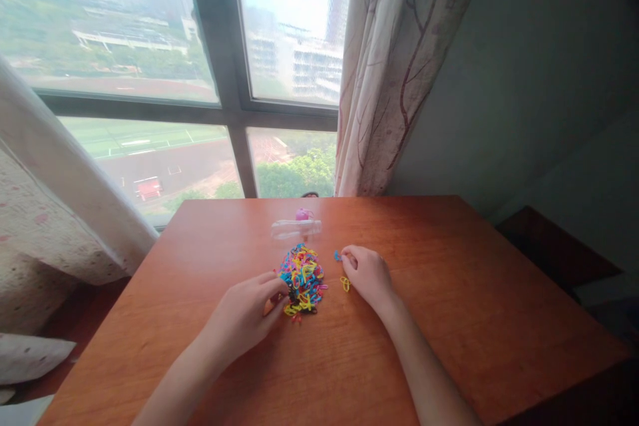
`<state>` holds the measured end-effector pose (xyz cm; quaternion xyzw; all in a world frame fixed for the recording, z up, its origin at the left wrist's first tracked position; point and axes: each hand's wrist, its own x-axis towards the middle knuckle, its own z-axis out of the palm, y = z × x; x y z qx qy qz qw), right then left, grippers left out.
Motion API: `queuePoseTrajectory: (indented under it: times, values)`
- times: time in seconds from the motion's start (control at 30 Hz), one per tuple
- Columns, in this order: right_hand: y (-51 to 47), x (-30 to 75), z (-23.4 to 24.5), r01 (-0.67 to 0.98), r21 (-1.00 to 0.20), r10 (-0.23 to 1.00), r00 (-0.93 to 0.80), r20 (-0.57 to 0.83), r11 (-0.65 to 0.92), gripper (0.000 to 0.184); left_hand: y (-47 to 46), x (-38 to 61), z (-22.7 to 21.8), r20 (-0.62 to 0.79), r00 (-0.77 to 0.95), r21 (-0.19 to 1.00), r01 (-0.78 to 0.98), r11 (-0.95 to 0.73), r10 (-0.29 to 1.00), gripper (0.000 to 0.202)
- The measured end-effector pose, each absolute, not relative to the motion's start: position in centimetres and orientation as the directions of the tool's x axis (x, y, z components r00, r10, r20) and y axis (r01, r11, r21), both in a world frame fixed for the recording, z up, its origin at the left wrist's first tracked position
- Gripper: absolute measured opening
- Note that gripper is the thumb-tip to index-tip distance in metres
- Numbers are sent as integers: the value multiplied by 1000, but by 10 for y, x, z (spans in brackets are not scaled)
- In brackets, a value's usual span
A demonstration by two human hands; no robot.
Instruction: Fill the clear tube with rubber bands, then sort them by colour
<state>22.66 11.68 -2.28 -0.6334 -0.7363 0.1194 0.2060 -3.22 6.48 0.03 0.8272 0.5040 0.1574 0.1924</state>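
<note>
Left grip [252,299] at left edge of loop pile [305,274] | blue loop [337,255] at right grip [368,273]'s fingertips | grasping: I can't tell

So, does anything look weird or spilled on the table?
Nothing really stands out. The bands are in a jumbled heap on the table, and a yellow bit lies apart beside the right hand. I see no damage.

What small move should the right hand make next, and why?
I'd probably have the right hand bring the blue piece nearer the yellow piece. Its fingertips are at the blue piece, and both pieces are apart from the pile, where the left hand's fingers are.
</note>
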Motion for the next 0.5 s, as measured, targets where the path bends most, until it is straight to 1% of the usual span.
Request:
queuePoseTrajectory:
  times: [0.13,0.27,0.37,0.5]
  values:
    - [98,223,-23,832,-502,968,-154,200,236,16,62,-33,3,-3,488,460,776,-432,873,13]
    - [75,215,-27,771,-567,954,-191,229,291,16,59,-31,3,-64,499,408,804,-433,864,9]
    - [61,208,-32,730,-607,949,-212,235,314,16,59,-30,3,-82,496,385,816,-431,865,8]
    - [52,204,-38,684,-653,946,-238,221,324,17,60,-32,0,-85,478,400,820,-410,874,6]
